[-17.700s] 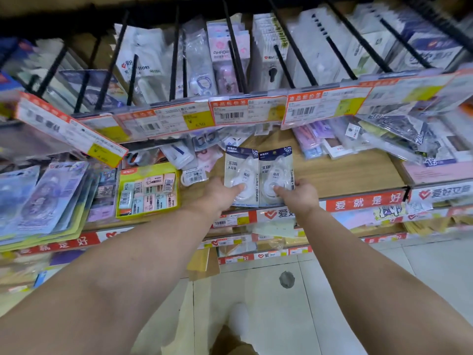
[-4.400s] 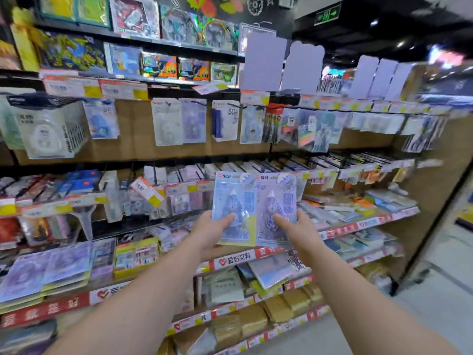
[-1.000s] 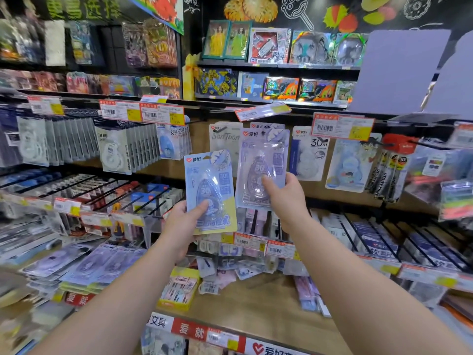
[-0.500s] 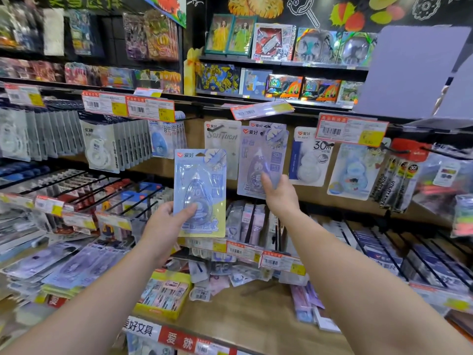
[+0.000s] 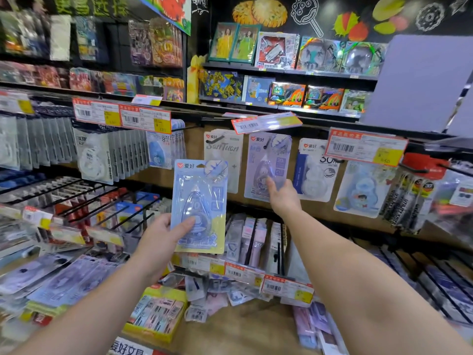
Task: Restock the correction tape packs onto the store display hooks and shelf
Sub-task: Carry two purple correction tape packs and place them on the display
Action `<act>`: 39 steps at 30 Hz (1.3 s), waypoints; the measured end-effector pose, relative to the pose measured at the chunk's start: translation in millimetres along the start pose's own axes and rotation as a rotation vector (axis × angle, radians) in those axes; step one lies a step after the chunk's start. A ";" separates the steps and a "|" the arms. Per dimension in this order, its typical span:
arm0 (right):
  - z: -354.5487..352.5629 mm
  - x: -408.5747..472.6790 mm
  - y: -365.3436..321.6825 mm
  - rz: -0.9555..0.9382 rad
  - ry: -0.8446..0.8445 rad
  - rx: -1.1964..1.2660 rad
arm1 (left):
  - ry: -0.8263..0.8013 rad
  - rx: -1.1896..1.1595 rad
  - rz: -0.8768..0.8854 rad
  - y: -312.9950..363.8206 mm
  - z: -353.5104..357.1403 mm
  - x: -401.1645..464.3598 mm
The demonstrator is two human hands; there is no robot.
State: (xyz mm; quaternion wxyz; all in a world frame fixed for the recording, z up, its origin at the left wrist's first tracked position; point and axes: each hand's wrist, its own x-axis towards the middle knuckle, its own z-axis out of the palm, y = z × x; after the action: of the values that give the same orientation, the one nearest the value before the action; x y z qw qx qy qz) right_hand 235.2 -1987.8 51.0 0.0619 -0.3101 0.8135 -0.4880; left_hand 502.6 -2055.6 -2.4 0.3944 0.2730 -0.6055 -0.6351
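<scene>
Head view: right hand [image 5: 282,198], formerly lower, at hooked pack [image 5: 267,166].

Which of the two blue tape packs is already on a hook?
The pack at the right hand; it hangs against the backboard, while the left hand's pack is held clear.

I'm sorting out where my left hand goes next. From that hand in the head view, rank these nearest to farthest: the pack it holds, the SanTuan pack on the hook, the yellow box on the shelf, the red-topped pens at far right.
1. Held pack, gripped in the left hand.
2. SanTuan pack, up and right.
3. Yellow box, below on the shelf; close to second.
4. Red-topped pens, far right.
</scene>
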 end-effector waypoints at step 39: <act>-42.5 -148.7 -9.9 -0.303 0.000 0.036 | -0.149 0.355 0.242 38.5 81.3 -22.4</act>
State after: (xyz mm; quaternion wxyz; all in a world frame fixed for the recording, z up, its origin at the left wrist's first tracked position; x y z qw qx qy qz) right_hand 341.4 -1875.0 51.1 -0.0070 -0.4283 0.7484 -0.5064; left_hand 454.2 -1990.3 42.2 0.3675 0.2159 -0.7636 -0.4851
